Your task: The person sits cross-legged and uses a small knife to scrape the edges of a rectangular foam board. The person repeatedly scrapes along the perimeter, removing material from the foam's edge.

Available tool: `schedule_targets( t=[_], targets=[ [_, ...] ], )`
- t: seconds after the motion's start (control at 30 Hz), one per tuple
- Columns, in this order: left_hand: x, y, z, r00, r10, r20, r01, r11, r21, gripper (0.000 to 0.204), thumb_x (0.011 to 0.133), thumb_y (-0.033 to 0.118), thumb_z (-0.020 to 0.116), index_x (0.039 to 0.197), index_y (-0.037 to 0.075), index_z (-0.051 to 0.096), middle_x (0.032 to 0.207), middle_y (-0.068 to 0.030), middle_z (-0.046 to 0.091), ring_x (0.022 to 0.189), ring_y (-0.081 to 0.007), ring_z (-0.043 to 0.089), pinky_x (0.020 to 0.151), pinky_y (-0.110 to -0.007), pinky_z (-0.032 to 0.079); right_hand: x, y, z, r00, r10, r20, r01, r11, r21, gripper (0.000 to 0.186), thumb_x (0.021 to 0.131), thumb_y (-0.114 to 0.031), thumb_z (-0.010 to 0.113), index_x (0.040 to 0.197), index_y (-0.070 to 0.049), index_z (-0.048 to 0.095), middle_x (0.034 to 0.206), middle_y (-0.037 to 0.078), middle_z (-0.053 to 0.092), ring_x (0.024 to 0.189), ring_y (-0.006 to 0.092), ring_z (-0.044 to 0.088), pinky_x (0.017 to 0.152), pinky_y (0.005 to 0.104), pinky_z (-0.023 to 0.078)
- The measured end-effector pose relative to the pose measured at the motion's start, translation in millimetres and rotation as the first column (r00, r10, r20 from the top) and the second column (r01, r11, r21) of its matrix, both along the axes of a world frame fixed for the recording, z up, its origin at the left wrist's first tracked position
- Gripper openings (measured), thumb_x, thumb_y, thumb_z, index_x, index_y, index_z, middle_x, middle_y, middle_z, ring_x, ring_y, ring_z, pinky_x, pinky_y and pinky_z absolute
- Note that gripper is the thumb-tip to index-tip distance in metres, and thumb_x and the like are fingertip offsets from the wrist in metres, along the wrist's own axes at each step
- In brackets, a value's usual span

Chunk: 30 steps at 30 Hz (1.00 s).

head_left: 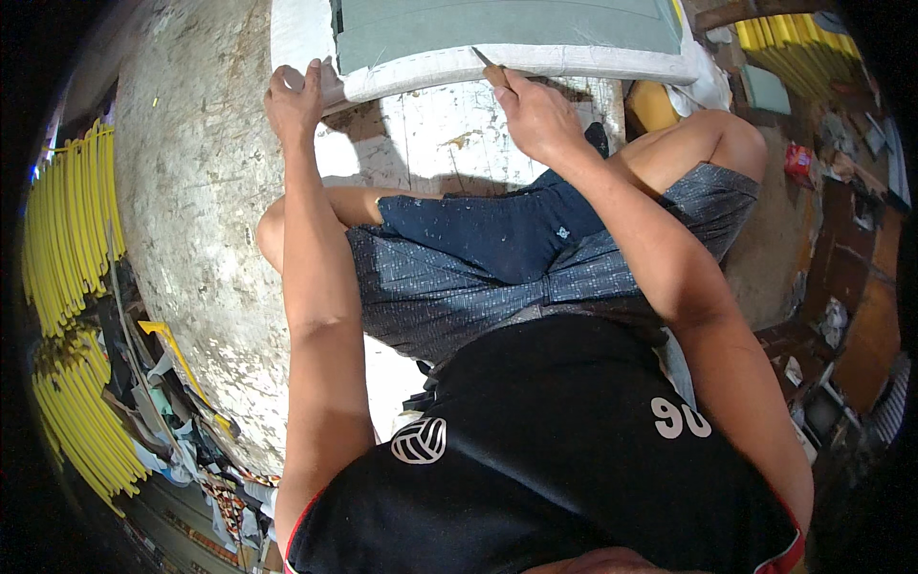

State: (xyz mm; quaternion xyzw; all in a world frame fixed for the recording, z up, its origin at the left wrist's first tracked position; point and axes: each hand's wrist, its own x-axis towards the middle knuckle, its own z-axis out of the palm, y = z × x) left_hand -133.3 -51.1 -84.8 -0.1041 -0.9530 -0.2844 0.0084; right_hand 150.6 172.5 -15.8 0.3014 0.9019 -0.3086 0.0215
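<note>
A flat panel with a grey-green sheet (516,24) on top lies ahead of me, its padded edge wrapped in white fabric (421,72). My right hand (540,115) is closed around the wooden handle of a small pointed knife (493,74). The dark tip of the blade rests at the line where the sheet meets the white edge. At the panel's near left corner, my left hand (295,100) grips the loose white fabric with bent fingers, the thumb and forefinger somewhat apart. Its fingertips are partly hidden by the cloth.
I sit cross-legged on a worn, paint-flecked board (201,191). Yellow slats (67,230) are stacked at the left, with more yellow strips (798,48) at the far right. Scraps and a yellow-handled saw (177,359) lie at the left edge. A red packet (797,163) is at right.
</note>
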Motion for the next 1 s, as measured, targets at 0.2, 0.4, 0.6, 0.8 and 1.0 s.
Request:
schedule_targets(
  t=[0.2, 0.4, 0.6, 0.8, 1.0],
  targets=[
    [-2, 11, 2, 0.997, 0.079, 0.003, -0.079, 0.997, -0.001, 0.089, 0.083, 0.067, 0.071, 0.139, 0.000, 0.054, 0.130, -0.0340, 0.058, 0.124, -0.0457, 0.057, 0.103, -0.051, 0.047, -8, 2, -35, 0.990, -0.132, 0.049, 0.140, 0.944, -0.297, 0.062, 0.109, -0.046, 0.026, 0.125, 0.002, 0.062, 0.112, 0.029, 0.069, 0.109, 0.0473, 0.064, 0.098, 0.0550, 0.046],
    [-10, -3, -10, 1.000, 0.018, -0.018, -0.018, 1.000, 0.022, 0.087, 0.083, 0.066, 0.071, 0.138, 0.001, 0.054, 0.131, -0.0329, 0.058, 0.124, -0.0462, 0.056, 0.104, -0.051, 0.046, -16, -26, -44, 0.945, -0.323, -0.059, 0.305, 0.930, -0.204, 0.069, 0.109, -0.048, 0.022, 0.114, 0.005, 0.066, 0.110, 0.030, 0.069, 0.111, 0.0497, 0.062, 0.098, 0.0553, 0.045],
    [-5, 2, -7, 0.998, 0.018, -0.061, -0.017, 1.000, 0.026, 0.084, 0.083, 0.063, 0.073, 0.138, 0.002, 0.055, 0.131, -0.0322, 0.058, 0.124, -0.0469, 0.056, 0.105, -0.051, 0.046, -20, -1, -61, 0.920, -0.371, 0.129, 0.341, 0.592, -0.730, 0.075, 0.106, -0.064, 0.022, 0.107, -0.002, 0.064, 0.067, 0.005, 0.055, 0.050, 0.0166, 0.052, 0.047, 0.0352, 0.046],
    [-2, -2, -12, 0.988, -0.007, -0.153, 0.010, 1.000, 0.018, 0.078, 0.084, 0.059, 0.073, 0.136, 0.003, 0.057, 0.129, -0.0316, 0.059, 0.122, -0.0471, 0.057, 0.102, -0.051, 0.047, -18, -13, -37, 0.885, -0.433, 0.170, 0.292, 0.232, -0.928, 0.071, 0.105, -0.067, 0.024, 0.099, -0.006, 0.059, 0.066, -0.002, 0.045, 0.049, 0.0076, 0.040, 0.043, 0.0265, 0.036],
    [-7, -1, -12, 0.995, 0.005, -0.101, 0.002, 0.997, 0.071, 0.075, 0.085, 0.059, 0.072, 0.132, 0.003, 0.059, 0.126, -0.0309, 0.061, 0.120, -0.0470, 0.058, 0.100, -0.051, 0.048, -14, -14, -35, 0.892, -0.435, 0.126, 0.385, 0.583, -0.716, 0.065, 0.103, -0.067, 0.041, 0.100, -0.004, 0.060, 0.067, -0.001, 0.047, 0.051, 0.0090, 0.045, 0.043, 0.0289, 0.040]
  ],
)
